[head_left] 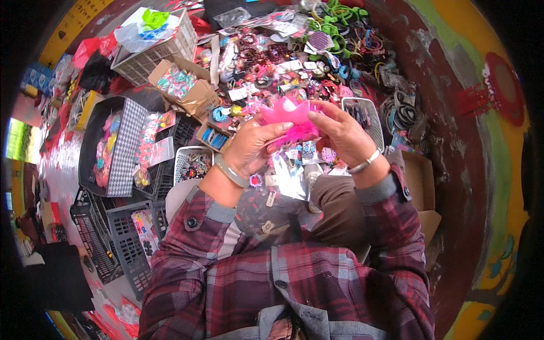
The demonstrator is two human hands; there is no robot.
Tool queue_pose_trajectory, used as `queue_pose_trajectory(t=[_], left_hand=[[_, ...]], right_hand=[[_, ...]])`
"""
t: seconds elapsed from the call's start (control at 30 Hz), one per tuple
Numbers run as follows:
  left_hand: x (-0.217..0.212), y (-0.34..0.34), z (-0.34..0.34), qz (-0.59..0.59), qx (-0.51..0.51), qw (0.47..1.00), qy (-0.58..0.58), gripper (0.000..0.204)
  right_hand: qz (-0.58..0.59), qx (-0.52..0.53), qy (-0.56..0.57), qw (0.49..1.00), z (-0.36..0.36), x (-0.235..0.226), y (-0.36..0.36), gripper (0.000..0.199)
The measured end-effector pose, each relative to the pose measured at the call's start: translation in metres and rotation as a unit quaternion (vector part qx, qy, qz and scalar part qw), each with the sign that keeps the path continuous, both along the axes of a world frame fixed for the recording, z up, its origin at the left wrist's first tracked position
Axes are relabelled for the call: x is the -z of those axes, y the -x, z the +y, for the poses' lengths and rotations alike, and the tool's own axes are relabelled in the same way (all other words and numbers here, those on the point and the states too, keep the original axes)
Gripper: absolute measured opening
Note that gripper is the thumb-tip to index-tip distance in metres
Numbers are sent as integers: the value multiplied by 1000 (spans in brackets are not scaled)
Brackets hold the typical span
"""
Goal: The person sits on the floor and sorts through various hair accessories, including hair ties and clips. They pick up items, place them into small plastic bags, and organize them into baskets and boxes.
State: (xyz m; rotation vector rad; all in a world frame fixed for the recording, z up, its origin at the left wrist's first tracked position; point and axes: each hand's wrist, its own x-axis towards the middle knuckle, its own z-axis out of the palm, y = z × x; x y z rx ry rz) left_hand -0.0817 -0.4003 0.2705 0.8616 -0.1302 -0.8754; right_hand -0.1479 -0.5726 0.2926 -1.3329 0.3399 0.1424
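A bright pink toy crown [286, 112] with fluffy pink trim [301, 132] along its lower edge is held up between my two hands. My left hand [255, 141] grips its left side, the thumb lying across the front. At the right side, my right hand [343, 133] has its fingers closed on the crown's edge. The fingers behind the crown are partly hidden. Below it, a clear plastic wrapper [290, 177] and small hair accessories lie near my lap.
A heap of hair ties and clips [266, 56] spreads ahead. Around it stand a white basket [365, 116], a cardboard box [184, 88] of small packets, a black-and-white patterned bin [126, 148], a grey crate [127, 226] and an open cardboard box [416, 181]. A painted wall [481, 68] rises at the right.
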Motion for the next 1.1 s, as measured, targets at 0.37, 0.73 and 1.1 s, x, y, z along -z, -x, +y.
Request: queue_pose_trajectory(t=[0.37,0.73,1.1], left_hand=[[31,-30,36,84,-81,988,105,31],[27,-31,35,13,-73,997,8,24],[12,-16,27,-231,-52,968,-79,36]], right_hand=[[-131,201,-168,956,-29,27,-31,13],[-310,-122,-50,941,-70,19,14,22],[-282,-190,403,850,25,-2,-8,24]])
